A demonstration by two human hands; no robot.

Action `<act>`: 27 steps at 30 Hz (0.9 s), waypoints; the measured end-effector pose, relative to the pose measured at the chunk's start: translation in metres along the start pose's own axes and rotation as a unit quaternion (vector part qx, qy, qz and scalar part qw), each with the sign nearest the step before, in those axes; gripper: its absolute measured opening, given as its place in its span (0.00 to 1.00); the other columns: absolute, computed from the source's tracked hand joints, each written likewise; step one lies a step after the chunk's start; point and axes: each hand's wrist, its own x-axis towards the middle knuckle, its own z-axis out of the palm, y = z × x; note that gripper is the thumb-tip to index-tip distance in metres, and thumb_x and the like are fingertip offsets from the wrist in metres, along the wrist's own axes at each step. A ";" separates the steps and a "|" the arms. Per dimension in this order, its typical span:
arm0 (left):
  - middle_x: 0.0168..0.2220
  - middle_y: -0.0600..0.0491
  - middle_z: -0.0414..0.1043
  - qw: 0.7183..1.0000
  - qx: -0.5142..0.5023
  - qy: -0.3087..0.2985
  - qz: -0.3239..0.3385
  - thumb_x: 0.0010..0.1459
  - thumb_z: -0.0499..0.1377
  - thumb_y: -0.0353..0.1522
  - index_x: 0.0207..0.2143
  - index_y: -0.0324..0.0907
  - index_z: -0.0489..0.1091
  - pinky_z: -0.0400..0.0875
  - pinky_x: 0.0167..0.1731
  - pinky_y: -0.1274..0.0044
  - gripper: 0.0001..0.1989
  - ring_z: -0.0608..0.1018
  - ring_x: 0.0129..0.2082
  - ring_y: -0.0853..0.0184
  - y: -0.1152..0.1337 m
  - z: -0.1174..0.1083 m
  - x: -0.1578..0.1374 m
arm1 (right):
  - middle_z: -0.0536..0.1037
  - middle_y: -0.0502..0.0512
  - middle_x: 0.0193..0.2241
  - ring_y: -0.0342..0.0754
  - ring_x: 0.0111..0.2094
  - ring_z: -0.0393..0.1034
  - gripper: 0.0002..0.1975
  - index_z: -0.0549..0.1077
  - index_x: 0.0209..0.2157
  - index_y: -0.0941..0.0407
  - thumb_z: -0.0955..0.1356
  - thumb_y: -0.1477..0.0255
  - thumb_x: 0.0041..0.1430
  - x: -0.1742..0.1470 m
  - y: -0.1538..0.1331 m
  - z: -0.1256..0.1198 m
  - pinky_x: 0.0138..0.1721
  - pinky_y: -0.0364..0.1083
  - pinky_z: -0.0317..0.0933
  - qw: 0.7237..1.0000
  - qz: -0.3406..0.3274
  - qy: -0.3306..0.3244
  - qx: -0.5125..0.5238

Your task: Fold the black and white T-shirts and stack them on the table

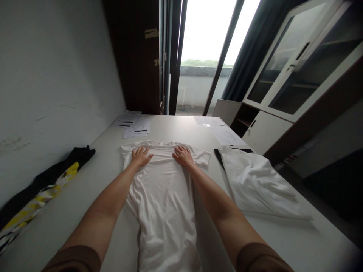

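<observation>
A white short-sleeved T-shirt [164,196] lies spread on the white table [176,128], its neckline toward the far end and its hem running out of view at the bottom. My left hand [141,156] rests flat on the shirt's left shoulder, fingers spread. On the opposite shoulder lies my right hand [183,155], palm down with the fingers apart. Neither hand grips the cloth. Wrinkles run down the shirt's body, while the upper chest between my hands looks smoother.
Folded white cloth [258,181] lies over a black piece at the right. Along the left wall are black cloth [51,173] and yellow-patterned cloth [42,198]. Papers lie at the far left [137,126] and far right [227,135]. A glass-doored cabinet [295,68] stands beyond the right edge.
</observation>
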 end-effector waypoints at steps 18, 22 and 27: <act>0.62 0.49 0.68 0.987 -0.032 0.125 0.099 0.67 0.52 0.37 0.54 0.45 0.74 0.58 0.65 0.69 0.18 0.67 0.63 0.58 0.045 -0.046 -0.120 | 0.79 0.58 0.47 0.52 0.51 0.68 0.18 0.77 0.46 0.54 0.57 0.67 0.73 -0.088 -0.021 -0.036 0.58 0.47 0.53 0.992 -0.058 0.105 0.027; 0.60 0.46 0.70 0.982 -0.047 0.152 0.104 0.64 0.55 0.34 0.53 0.44 0.73 0.58 0.65 0.64 0.17 0.67 0.61 0.55 0.018 -0.044 -0.187 | 0.79 0.58 0.45 0.52 0.49 0.70 0.14 0.78 0.44 0.54 0.61 0.69 0.71 -0.154 -0.003 -0.029 0.55 0.47 0.58 0.987 -0.113 0.096 0.064; 0.54 0.46 0.71 0.968 -0.104 0.132 0.186 0.63 0.55 0.29 0.50 0.43 0.72 0.63 0.61 0.62 0.14 0.70 0.57 0.56 0.001 -0.055 -0.262 | 0.77 0.59 0.51 0.54 0.53 0.69 0.13 0.77 0.49 0.53 0.65 0.70 0.68 -0.232 0.010 -0.029 0.57 0.52 0.62 0.972 -0.171 0.123 0.108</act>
